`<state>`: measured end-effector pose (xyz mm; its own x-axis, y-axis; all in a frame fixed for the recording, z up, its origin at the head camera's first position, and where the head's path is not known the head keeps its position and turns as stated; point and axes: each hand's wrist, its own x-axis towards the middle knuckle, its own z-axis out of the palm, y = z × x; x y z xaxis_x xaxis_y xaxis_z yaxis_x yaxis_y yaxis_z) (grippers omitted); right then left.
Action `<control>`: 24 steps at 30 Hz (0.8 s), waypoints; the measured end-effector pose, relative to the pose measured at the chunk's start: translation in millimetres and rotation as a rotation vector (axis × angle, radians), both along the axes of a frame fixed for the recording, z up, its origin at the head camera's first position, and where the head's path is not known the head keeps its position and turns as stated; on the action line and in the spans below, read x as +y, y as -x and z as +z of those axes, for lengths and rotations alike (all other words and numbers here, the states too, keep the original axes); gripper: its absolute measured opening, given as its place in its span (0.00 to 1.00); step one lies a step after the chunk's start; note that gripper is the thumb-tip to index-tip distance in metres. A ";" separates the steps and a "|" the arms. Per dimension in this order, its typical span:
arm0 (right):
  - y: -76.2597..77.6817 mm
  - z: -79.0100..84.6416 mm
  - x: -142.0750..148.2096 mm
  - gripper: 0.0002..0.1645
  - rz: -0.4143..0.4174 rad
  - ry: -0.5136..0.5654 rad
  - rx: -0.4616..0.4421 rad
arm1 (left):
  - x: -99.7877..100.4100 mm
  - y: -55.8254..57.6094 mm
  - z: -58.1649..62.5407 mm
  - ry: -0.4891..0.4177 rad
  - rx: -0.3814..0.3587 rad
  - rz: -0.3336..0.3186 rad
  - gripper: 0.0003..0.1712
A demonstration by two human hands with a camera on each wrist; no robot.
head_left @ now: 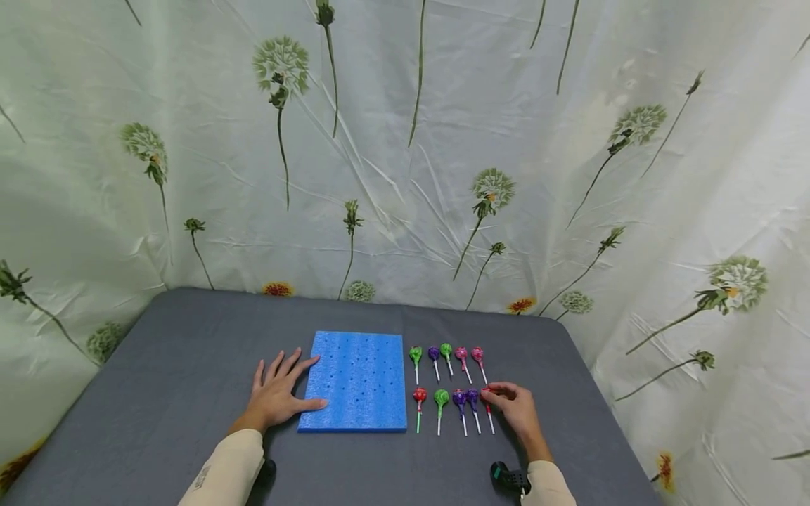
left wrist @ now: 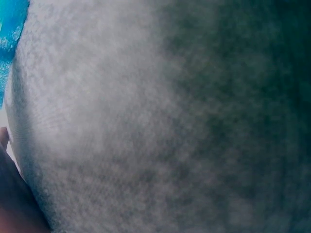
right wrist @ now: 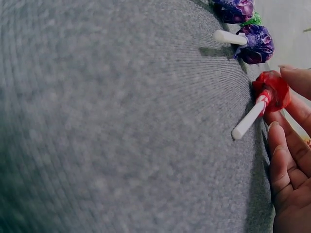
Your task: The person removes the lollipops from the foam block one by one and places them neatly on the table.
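A blue foam board (head_left: 357,379) dotted with small holes lies flat on the grey table. My left hand (head_left: 276,395) is spread at its left edge, with the thumb and index finger resting on the board. In the left wrist view only a corner of the board (left wrist: 10,34) and a dark bit of the hand (left wrist: 19,199) show. At the right end of the near row of lollipops, my right hand (head_left: 515,409) pinches the head of a red lollipop (right wrist: 273,90) between thumb and fingers. Its white stick points back toward the wrist camera, next to a purple lollipop (right wrist: 255,44).
Two rows of lollipops lie right of the board, among them a green one (head_left: 415,355) in the far row and a red one with a green stick (head_left: 420,397) in the near row. The grey table (head_left: 354,471) meets a flowered curtain (head_left: 392,176) behind.
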<state>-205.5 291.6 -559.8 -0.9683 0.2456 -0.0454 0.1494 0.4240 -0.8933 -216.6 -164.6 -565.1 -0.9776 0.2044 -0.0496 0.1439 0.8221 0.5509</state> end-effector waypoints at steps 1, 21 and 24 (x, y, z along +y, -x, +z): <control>0.1 -0.4 -0.2 0.16 0.001 0.002 0.003 | -0.3 -0.1 -0.2 0.001 0.003 0.002 0.58; -3.1 -5.3 5.3 0.16 -0.090 -0.046 0.009 | 3.1 0.6 -8.1 -0.032 0.011 -0.011 0.57; -2.9 -4.5 5.7 0.17 -0.088 -0.035 0.012 | 3.8 1.0 -7.3 -0.029 0.014 -0.007 0.57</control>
<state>-202.6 297.2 -564.3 -0.9432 0.3313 -0.0235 0.1768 0.4410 -0.8799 -217.6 -160.9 -572.4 -0.9768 0.2122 -0.0299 0.1573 0.8046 0.5725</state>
